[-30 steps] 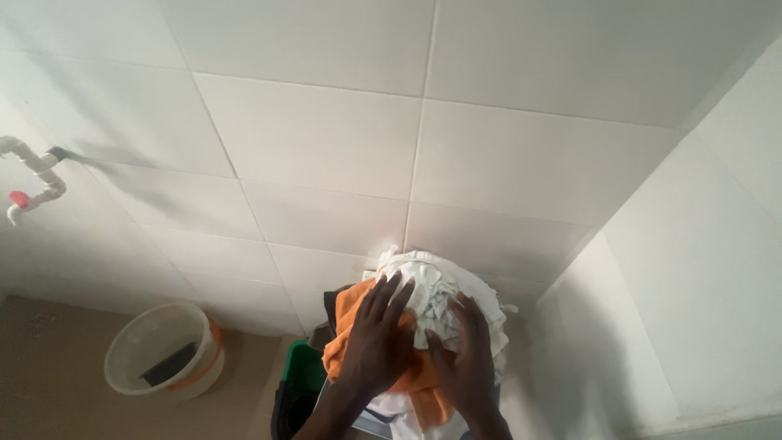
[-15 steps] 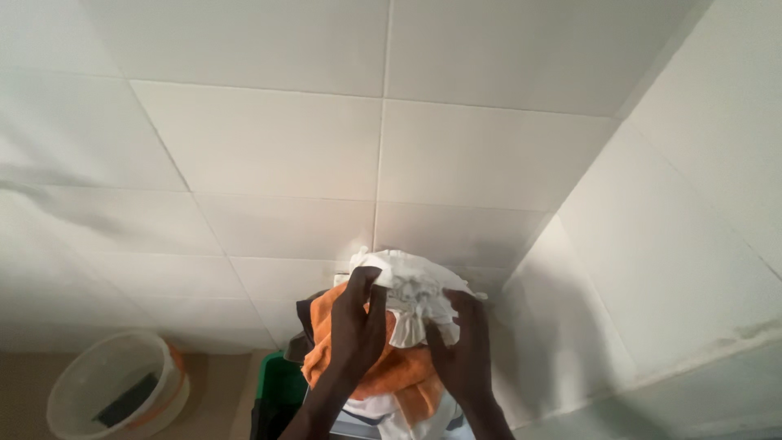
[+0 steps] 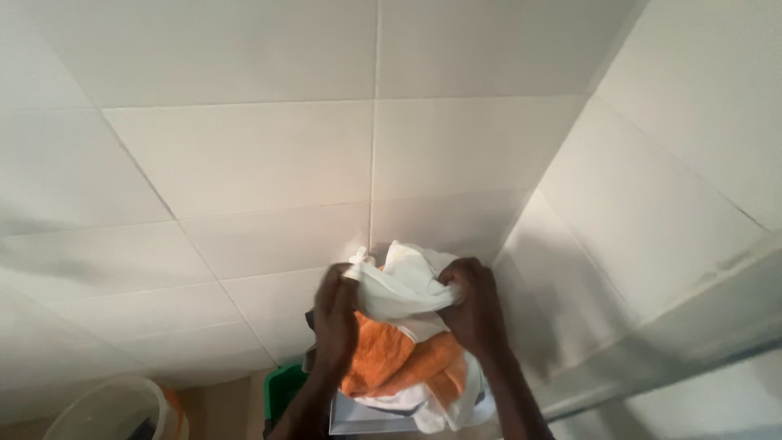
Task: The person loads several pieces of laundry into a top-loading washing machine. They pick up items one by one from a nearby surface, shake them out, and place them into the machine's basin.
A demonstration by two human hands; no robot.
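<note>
Soft, even daylight lit the white tiled wall [image 3: 269, 155] ahead of me; my own shadow smeared grey across its left and lower right. No glare showed, and my hands looked slightly blurred, the far edges bent

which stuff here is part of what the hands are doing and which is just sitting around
In hand:
left hand
right hand
white cloth, gripped by both hands
orange towel beneath it
rest of the laundry pile

Lying about:
translucent bucket
green container
tiled wall
</note>
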